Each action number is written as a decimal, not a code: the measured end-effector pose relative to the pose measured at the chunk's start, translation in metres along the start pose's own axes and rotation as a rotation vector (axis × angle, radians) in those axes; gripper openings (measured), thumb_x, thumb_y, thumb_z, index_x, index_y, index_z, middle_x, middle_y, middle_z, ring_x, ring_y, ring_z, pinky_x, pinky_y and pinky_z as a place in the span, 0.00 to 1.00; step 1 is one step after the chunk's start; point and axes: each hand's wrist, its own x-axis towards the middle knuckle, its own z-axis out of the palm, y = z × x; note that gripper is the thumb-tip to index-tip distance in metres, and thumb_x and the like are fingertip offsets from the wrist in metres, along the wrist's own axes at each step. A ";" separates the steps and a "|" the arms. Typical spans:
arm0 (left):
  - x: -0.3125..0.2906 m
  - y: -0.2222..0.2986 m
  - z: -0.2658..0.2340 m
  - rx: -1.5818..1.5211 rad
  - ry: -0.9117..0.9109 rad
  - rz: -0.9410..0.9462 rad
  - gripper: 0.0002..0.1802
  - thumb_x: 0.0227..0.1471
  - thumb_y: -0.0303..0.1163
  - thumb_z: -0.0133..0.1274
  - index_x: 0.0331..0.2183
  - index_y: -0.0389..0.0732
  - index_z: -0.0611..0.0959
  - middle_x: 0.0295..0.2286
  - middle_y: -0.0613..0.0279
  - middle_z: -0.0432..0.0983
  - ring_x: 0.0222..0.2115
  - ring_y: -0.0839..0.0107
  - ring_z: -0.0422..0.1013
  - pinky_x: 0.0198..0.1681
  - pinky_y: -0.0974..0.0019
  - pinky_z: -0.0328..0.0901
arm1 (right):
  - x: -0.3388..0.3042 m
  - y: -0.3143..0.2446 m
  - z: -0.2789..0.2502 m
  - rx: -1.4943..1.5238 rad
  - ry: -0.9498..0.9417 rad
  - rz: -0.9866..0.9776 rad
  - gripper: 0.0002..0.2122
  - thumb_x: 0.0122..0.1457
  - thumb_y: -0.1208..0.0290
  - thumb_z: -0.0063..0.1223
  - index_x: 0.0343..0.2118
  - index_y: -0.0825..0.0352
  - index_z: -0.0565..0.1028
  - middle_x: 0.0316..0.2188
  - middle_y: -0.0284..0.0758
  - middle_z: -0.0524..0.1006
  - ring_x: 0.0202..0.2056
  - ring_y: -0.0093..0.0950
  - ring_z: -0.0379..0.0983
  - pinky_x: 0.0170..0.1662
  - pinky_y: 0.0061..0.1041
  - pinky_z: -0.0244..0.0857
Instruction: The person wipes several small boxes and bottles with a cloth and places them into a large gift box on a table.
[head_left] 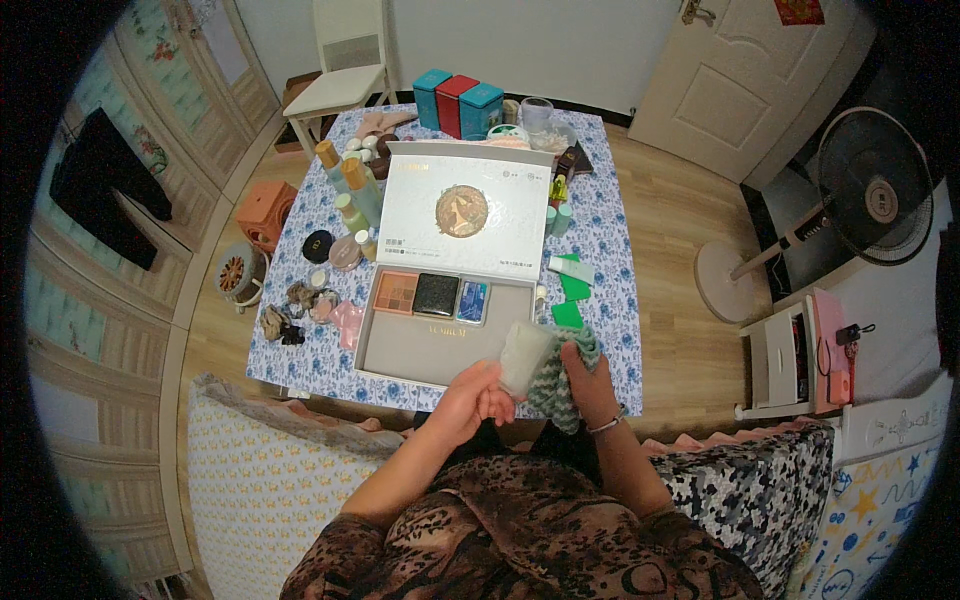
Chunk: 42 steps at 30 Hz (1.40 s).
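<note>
My left hand (468, 400) has its fingers closed on a pale translucent case (527, 355), tilted over the near right corner of an open white box (420, 360). In my right hand (591, 388) is a green-and-white zigzag cloth (552, 402), bunched up against the case. The box's lid (420, 215) stands raised, with a round gold emblem. Along the back of its tray lie an eyeshadow palette (397, 291), a black glittery case (436, 296) and a blue rectangular compact (473, 301). Green pieces (567, 316) and a white tube (572, 268) lie to the right.
Bottles with gold caps (362, 190) and a black round compact (318, 246) stand left of the lid. Hair ties (300, 297) lie on the flowered tablecloth (285, 358). Teal and red tins (457, 106) stand at the back. A fan (735, 280) is on the right.
</note>
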 end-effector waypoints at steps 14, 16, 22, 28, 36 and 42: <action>0.001 0.000 -0.008 -0.398 -0.015 -0.150 0.17 0.49 0.43 0.40 0.31 0.38 0.71 0.15 0.63 0.66 0.13 0.73 0.61 0.16 0.71 0.56 | 0.000 -0.004 -0.008 0.067 0.014 0.057 0.22 0.49 0.53 0.50 0.36 0.71 0.69 0.32 0.35 0.72 0.33 0.24 0.67 0.35 0.24 0.62; 0.002 -0.001 -0.009 -0.415 -0.040 -0.140 0.16 0.49 0.43 0.40 0.30 0.38 0.71 0.15 0.62 0.66 0.13 0.74 0.61 0.15 0.71 0.56 | -0.002 -0.009 -0.007 0.092 -0.009 0.062 0.22 0.49 0.54 0.50 0.36 0.71 0.69 0.32 0.34 0.72 0.33 0.24 0.67 0.35 0.23 0.63; 0.003 -0.009 -0.002 -0.135 0.218 -0.035 0.16 0.51 0.42 0.39 0.35 0.38 0.67 0.18 0.59 0.68 0.11 0.73 0.61 0.13 0.74 0.56 | -0.001 -0.007 -0.009 0.048 -0.055 0.093 0.25 0.48 0.56 0.53 0.42 0.71 0.63 0.35 0.35 0.70 0.35 0.24 0.67 0.37 0.23 0.62; 0.016 -0.027 0.005 0.223 0.320 0.030 0.18 0.52 0.43 0.40 0.39 0.40 0.61 0.21 0.59 0.69 0.13 0.75 0.64 0.12 0.75 0.56 | 0.015 0.038 -0.003 -0.260 -0.177 -0.185 0.26 0.48 0.55 0.52 0.44 0.69 0.62 0.33 0.40 0.72 0.32 0.27 0.68 0.35 0.26 0.63; 0.071 -0.032 -0.031 0.204 0.449 -0.040 0.20 0.50 0.44 0.41 0.37 0.38 0.61 0.18 0.59 0.68 0.08 0.76 0.61 0.08 0.75 0.52 | 0.043 0.058 0.018 -0.575 -0.242 -0.098 0.34 0.45 0.47 0.47 0.48 0.71 0.58 0.34 0.46 0.71 0.35 0.35 0.70 0.36 0.30 0.63; 0.085 -0.030 -0.047 0.230 0.544 -0.005 0.20 0.49 0.45 0.44 0.34 0.38 0.62 0.17 0.61 0.66 0.08 0.76 0.60 0.07 0.75 0.52 | 0.056 0.035 0.033 -0.747 -0.350 -0.023 0.38 0.44 0.43 0.45 0.49 0.73 0.57 0.35 0.51 0.71 0.36 0.40 0.70 0.37 0.31 0.64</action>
